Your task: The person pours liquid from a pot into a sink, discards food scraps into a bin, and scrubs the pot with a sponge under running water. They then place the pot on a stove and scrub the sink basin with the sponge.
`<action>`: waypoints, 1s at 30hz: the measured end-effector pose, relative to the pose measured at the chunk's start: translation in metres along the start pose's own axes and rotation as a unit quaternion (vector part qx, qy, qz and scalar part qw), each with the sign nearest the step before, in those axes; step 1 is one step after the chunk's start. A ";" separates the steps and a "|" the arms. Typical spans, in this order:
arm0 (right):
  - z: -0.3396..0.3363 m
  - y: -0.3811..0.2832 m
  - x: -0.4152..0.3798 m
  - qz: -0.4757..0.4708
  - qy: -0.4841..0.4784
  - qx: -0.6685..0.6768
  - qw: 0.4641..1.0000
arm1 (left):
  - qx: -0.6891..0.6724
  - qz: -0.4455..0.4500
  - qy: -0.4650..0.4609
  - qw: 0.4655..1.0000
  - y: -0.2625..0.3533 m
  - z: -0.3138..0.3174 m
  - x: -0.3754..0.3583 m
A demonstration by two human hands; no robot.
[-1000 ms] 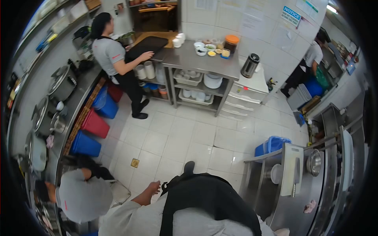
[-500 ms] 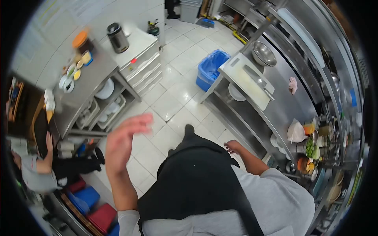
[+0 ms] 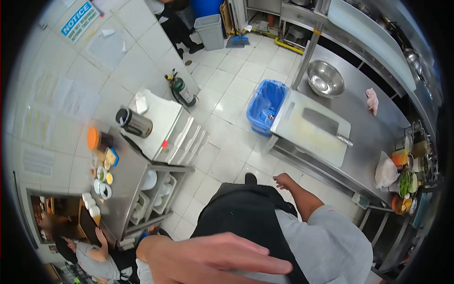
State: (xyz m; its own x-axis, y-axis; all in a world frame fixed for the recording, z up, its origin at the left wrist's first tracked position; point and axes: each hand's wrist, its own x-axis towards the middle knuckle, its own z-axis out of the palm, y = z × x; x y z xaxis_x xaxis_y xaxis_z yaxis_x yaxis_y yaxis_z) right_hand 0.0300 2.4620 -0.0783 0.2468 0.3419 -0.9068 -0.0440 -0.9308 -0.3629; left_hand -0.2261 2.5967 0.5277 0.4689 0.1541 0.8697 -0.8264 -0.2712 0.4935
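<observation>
My left hand (image 3: pixel 222 258) is close to the camera, held across the front of my black apron (image 3: pixel 231 213). Its fingers are stretched out, and nothing is in them. Lower down, my right hand (image 3: pixel 283 181) hangs over the tiled floor at my side, its fingers loose and apart, holding nothing I can see. Beyond it, nearest on that side, is a steel counter with a white cutting board (image 3: pixel 302 128). A cleaver (image 3: pixel 321 121) lies flat on the board. A blue-lined bin (image 3: pixel 266 106) stands on the floor by the counter's end.
A steel bowl (image 3: pixel 325 79) and a pink cloth (image 3: pixel 372 102) sit on the right counter (image 3: pixel 373 137). On the left are a steel table (image 3: pixel 124 189), a drawer unit (image 3: pixel 163 124) with a thermos, and a fire extinguisher (image 3: pixel 182 91). Another person (image 3: pixel 97 258) leans at that table.
My view has turned, and I have moved forward toward the bin and cutting board. My left hand has come from the left side to across my apron. My right hand stays low at my side.
</observation>
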 end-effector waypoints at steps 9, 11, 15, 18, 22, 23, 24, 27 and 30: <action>0.047 -0.293 -0.043 -0.192 -0.162 0.056 0.966 | 0.043 -0.219 0.026 0.974 -0.041 -0.156 -0.021; 0.054 -0.340 -0.041 -0.219 -0.185 0.065 0.956 | 0.105 -0.277 0.141 0.945 -0.053 -0.191 -0.044; 0.029 -0.420 -0.014 -0.213 -0.178 0.060 0.959 | 0.147 -0.321 0.369 0.859 -0.077 -0.285 -0.093; 0.001 -0.423 0.082 -0.234 -0.070 -0.235 0.941 | 0.103 -0.341 0.464 0.811 -0.094 -0.369 -0.133; -0.054 -0.353 0.190 -0.124 0.083 -0.422 0.894 | 0.074 -0.389 0.476 0.785 -0.149 -0.458 -0.097; -0.066 -0.369 0.163 -0.048 0.071 -0.320 0.944 | 0.069 -0.399 0.463 0.788 -0.169 -0.481 -0.087; -0.075 -0.379 0.140 0.030 0.056 -0.211 0.976 | 0.059 -0.417 0.430 0.798 -0.187 -0.502 -0.078; -0.086 -0.382 0.132 0.059 0.070 0.023 0.996 | 0.061 -0.484 0.331 0.808 -0.250 -0.546 -0.038; -0.083 -0.332 0.194 -0.069 0.114 -0.053 0.990 | 0.023 -0.525 0.209 0.825 -0.311 -0.572 0.003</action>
State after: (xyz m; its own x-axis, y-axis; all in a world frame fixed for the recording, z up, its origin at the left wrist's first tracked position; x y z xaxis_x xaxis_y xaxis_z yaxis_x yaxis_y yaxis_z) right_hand 0.1725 2.8269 -0.1165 0.4559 0.4404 -0.7734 0.1049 -0.8895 -0.4447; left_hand -0.1463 3.2252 0.3764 0.7627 0.6375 -0.1088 -0.0155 0.1862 0.9824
